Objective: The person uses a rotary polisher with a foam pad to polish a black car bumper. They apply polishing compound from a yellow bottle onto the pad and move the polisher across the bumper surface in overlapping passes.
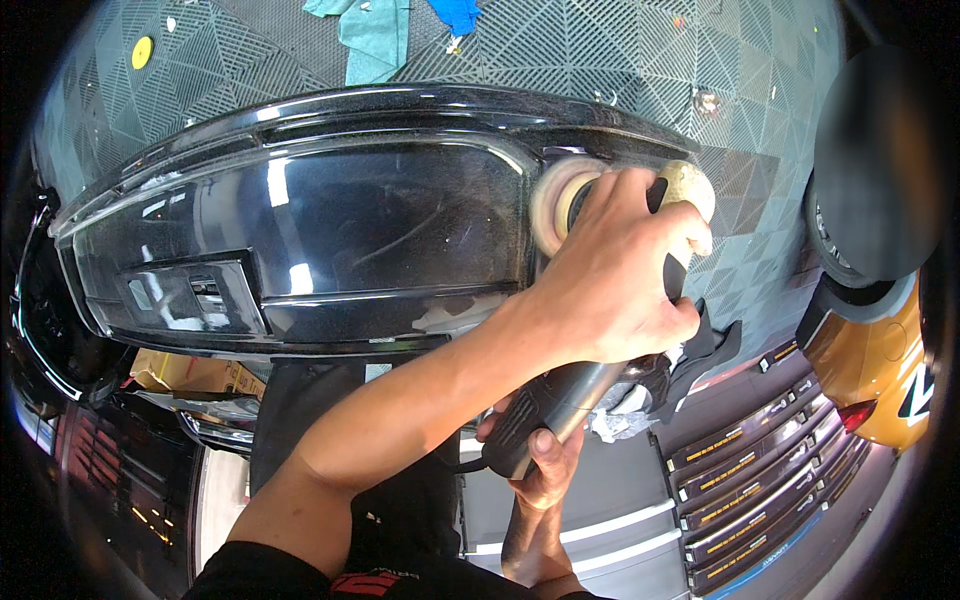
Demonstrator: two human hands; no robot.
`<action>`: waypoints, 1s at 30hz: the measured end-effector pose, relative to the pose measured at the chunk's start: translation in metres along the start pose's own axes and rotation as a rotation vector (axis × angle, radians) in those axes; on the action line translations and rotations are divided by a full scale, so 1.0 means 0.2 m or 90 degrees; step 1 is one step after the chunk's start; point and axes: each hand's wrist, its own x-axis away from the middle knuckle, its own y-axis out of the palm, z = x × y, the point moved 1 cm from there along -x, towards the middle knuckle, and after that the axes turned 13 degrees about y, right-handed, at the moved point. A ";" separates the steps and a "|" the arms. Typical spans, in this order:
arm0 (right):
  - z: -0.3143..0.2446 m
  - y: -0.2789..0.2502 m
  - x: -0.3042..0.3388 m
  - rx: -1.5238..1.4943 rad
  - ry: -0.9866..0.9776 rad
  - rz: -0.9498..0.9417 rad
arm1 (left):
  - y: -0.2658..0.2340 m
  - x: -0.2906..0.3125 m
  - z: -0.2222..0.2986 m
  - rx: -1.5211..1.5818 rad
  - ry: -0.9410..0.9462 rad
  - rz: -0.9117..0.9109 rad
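Note:
A glossy black car bumper (400, 210) lies crosswise before me, its surface dusty and streaked. At its right end is a power polisher (582, 395), whose round pale pad (548, 205) is blurred at the rim and appears to rest against the panel. My left hand (625, 265) reaches across and wraps over the polisher's head, beside a cream-coloured knob-like part (690, 188). Lower down, my right hand (545, 465) grips the rear of the polisher's body, with the thumb on top. The pad's underside is hidden.
Teal cloth (375, 40), blue cloth (455, 14) and a yellow disc (143, 52) lie on the grey-green tiled floor (760, 120). An orange car (870, 370) stands right, near long dark boxes (760, 470). A cardboard box (195, 374) sits below the bumper's left part.

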 end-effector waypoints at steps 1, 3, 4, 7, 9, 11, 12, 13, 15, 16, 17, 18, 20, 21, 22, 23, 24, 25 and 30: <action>-0.01 0.01 0.00 0.001 -0.002 0.004 | 0.00 -0.01 0.00 -0.017 0.003 0.001; -0.01 0.00 0.00 0.010 -0.004 0.004 | 0.00 -0.02 0.00 -0.050 0.009 0.003; -0.01 -0.01 0.00 0.014 -0.006 0.004 | 0.00 -0.02 0.00 -0.035 0.002 -0.001; -0.01 -0.03 0.01 0.029 -0.013 0.006 | 0.01 -0.01 0.00 -0.006 -0.015 -0.009; 0.00 -0.04 0.04 0.026 0.000 0.013 | 0.03 0.02 0.00 -0.002 -0.020 -0.012; 0.02 -0.05 0.07 0.022 0.008 0.020 | 0.06 0.05 0.01 0.007 -0.051 -0.036; 0.03 -0.06 0.09 0.021 0.006 0.027 | 0.07 0.06 0.02 0.014 -0.064 -0.048; 0.04 -0.06 0.10 0.019 0.005 0.033 | 0.07 0.07 0.02 0.025 -0.056 -0.045; 0.05 -0.08 0.09 0.011 -0.002 0.023 | 0.08 0.08 0.02 0.025 -0.050 -0.046; 0.06 -0.08 0.08 0.006 -0.004 0.016 | 0.08 0.08 0.02 0.023 -0.048 -0.047; 0.06 -0.08 0.07 0.006 -0.012 0.005 | 0.08 0.07 0.01 0.013 -0.044 -0.046; 0.06 -0.07 0.05 0.005 -0.021 -0.005 | 0.06 0.05 0.02 0.003 -0.039 -0.046; 0.06 -0.05 0.01 -0.001 -0.035 -0.033 | 0.04 0.02 0.01 -0.015 -0.021 -0.043; 0.06 -0.03 -0.02 -0.005 -0.039 -0.052 | 0.02 0.00 0.01 -0.025 -0.009 -0.040; 0.06 -0.02 -0.04 -0.010 -0.044 -0.071 | 0.00 -0.01 0.00 -0.035 0.003 -0.037; 0.08 -0.01 -0.05 -0.022 -0.034 -0.065 | -0.02 -0.02 0.00 -0.042 0.021 -0.037; 0.10 0.00 -0.07 -0.023 -0.042 -0.065 | -0.03 0.00 0.00 -0.030 0.026 -0.041; 0.13 0.01 -0.08 -0.024 -0.050 -0.064 | -0.03 0.01 -0.01 -0.018 0.032 -0.047; 0.27 -0.02 -0.05 -0.062 -0.052 -0.069 | -0.04 0.13 0.02 -0.033 0.031 -0.109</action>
